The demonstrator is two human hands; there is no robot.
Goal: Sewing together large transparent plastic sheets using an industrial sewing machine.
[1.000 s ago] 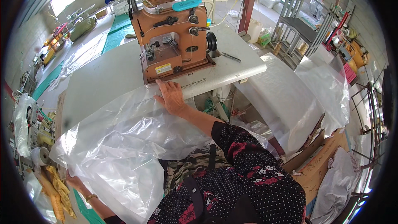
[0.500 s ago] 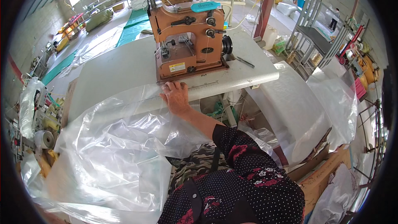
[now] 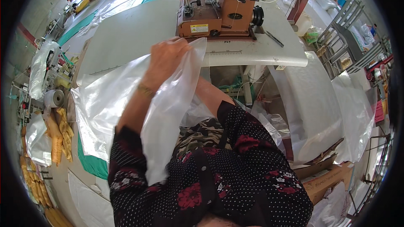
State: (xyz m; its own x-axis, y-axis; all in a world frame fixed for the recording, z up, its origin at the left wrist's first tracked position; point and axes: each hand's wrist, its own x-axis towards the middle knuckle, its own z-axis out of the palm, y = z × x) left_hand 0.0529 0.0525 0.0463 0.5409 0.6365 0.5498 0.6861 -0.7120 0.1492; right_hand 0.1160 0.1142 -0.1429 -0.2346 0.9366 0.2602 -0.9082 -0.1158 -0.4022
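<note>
My left hand [image 3: 165, 59] is closed on the clear plastic sheet [image 3: 168, 101], just in front of the brown sewing machine [image 3: 235, 12]. From there the sheet hangs over the table's front edge and spreads to the left, draped around my left forearm. My right forearm [image 3: 212, 94] reaches up behind the raised part of the sheet. Plastic and my left hand cover my right hand, so its fingers cannot be made out. A printed ruler scale [image 3: 225, 52] runs along the front of the white table [image 3: 126, 29].
A slim dark metal tool [image 3: 274, 38] lies right of the machine. Plastic sheeting [image 3: 313, 109] hangs at the right, above a cardboard box [image 3: 330, 180]. A grey metal rack [image 3: 347, 38] stands beyond. At the left are a white roll [image 3: 54, 98] and yellow bundles [image 3: 63, 136].
My left hand has come into view and grips the sheet near the machine. The sheet's edge is lifted off the table, now covering my right hand. The view has tipped downward.
</note>
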